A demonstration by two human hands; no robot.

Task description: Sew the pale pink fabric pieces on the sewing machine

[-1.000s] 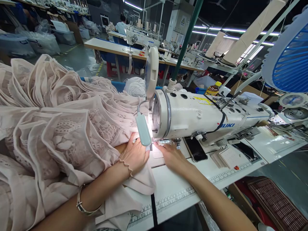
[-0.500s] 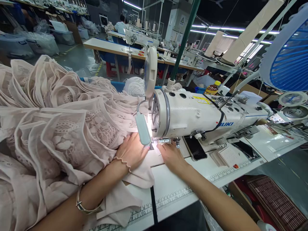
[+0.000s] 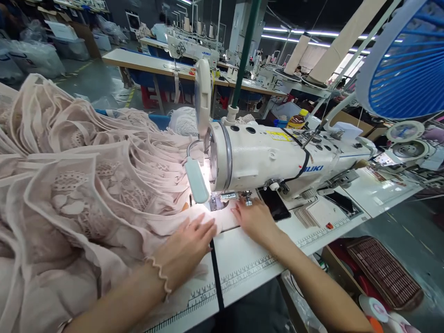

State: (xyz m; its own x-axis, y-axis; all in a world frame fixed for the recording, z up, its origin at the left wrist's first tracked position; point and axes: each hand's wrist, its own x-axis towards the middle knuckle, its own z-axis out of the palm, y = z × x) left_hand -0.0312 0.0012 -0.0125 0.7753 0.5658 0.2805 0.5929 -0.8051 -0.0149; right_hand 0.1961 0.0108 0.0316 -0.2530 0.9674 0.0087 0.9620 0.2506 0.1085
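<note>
My left hand lies with fingers stretched out over a pale pink fabric piece, just in front of the needle area. At the right end of that piece is my right hand, its fingers apart and their tips by the presser-foot side; some fingertips are partly hidden. The white sewing machine stands over the work, with a small lamp lighting the needle plate. A big heap of pale pink lace-trimmed garments fills the left side and reaches under my left forearm.
A dark phone and a stack of cards lie right of my right hand. The table's front edge carries a printed ruler. A blue fan hangs at upper right. A brown slatted mat is below right.
Both hands have drawn back toward me from the needle, and the left fingers have spread. The fabric has come out nearer, uncovering the needle plate. The whole view has shifted slightly.
</note>
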